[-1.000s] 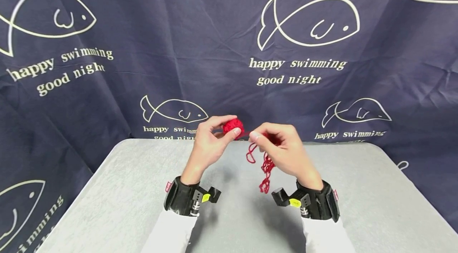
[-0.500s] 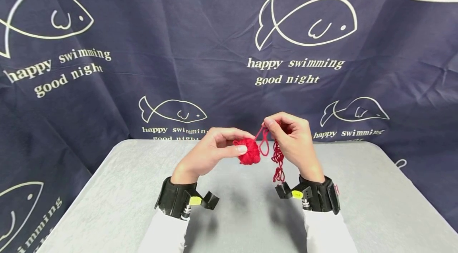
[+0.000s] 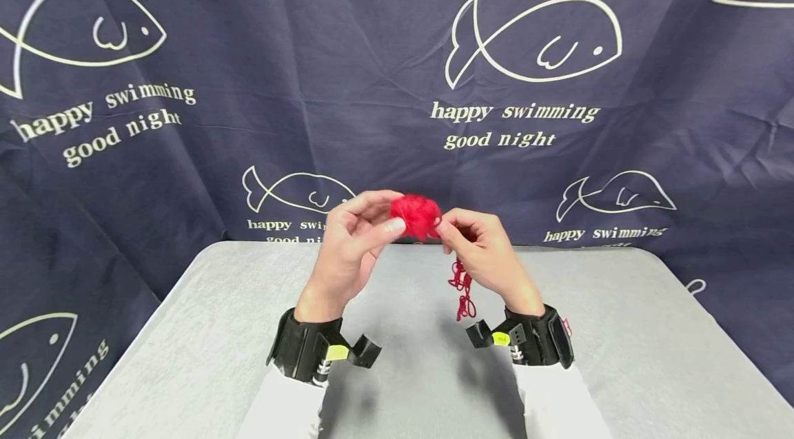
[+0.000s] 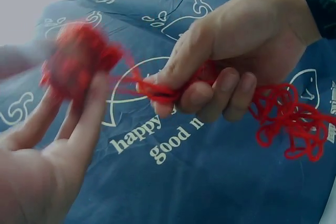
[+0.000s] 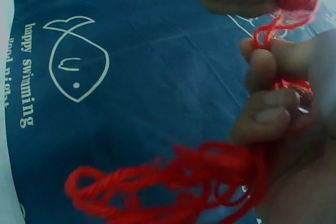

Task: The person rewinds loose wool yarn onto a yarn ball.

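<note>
Head view: left hand (image 3: 353,239) pinches the red yarn ball (image 3: 415,216) above the table's far edge (image 3: 583,251), right hand (image 3: 480,249) just beside it gripping the loose strand (image 3: 462,291).

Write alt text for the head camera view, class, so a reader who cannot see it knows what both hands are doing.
Above a grey table, the left hand holds a small red yarn ball in its fingertips, while the right hand pinches the strand beside it. Loose yarn loops hang below the right hand. Behind hangs a navy cloth printed with white fish.
</note>
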Available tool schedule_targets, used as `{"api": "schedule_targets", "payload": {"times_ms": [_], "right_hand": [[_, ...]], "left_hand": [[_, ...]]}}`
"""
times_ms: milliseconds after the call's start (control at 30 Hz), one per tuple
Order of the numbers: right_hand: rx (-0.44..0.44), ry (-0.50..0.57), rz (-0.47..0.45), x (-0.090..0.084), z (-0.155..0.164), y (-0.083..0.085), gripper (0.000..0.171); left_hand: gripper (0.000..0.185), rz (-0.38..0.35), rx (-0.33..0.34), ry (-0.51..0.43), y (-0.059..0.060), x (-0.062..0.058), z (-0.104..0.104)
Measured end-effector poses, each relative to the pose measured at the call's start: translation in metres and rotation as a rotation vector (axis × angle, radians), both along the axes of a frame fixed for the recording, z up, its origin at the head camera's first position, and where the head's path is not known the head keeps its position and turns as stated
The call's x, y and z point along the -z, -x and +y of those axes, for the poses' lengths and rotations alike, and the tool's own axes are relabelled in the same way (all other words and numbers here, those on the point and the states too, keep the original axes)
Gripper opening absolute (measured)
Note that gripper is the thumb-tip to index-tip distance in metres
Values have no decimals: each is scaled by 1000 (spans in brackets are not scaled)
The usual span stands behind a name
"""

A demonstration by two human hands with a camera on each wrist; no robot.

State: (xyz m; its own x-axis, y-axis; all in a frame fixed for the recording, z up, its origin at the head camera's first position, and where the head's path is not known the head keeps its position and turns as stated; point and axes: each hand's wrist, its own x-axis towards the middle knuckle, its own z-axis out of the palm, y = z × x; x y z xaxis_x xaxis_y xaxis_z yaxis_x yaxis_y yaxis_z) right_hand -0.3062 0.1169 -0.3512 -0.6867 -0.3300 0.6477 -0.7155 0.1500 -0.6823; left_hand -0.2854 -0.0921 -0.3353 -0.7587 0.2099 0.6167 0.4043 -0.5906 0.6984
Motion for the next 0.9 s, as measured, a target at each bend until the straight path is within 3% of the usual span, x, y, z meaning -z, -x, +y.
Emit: {"api": "schedule_targets", "payload": {"times_ms": [67, 167, 300, 400, 733, 833, 900], "right_hand": [[-28, -59, -13, 0, -3, -2, 19], [-40, -155, -36, -2, -8, -6, 20], [-40, -240, -76, -5, -10, -14, 21], [-44, -244, -98, -9, -9, -19, 21], [-58, -153, -56, -19, 7, -25, 23], [-82, -88, -61, -21, 12, -26, 23], [-104, -32, -72, -22, 15, -25, 22]], "left_hand": [[37, -38, -96, -81, 0, -1, 1], [30, -36, -304, -89, 3, 0, 3], [29, 25, -575, 45, 8, 3, 2], [31, 73, -685, 142, 12, 6, 0], [30, 149, -783, 356, 22, 13, -14], [30, 157, -742, 501, 21, 14, -20], [28, 148, -652, 626, 20, 12, -26]]}}
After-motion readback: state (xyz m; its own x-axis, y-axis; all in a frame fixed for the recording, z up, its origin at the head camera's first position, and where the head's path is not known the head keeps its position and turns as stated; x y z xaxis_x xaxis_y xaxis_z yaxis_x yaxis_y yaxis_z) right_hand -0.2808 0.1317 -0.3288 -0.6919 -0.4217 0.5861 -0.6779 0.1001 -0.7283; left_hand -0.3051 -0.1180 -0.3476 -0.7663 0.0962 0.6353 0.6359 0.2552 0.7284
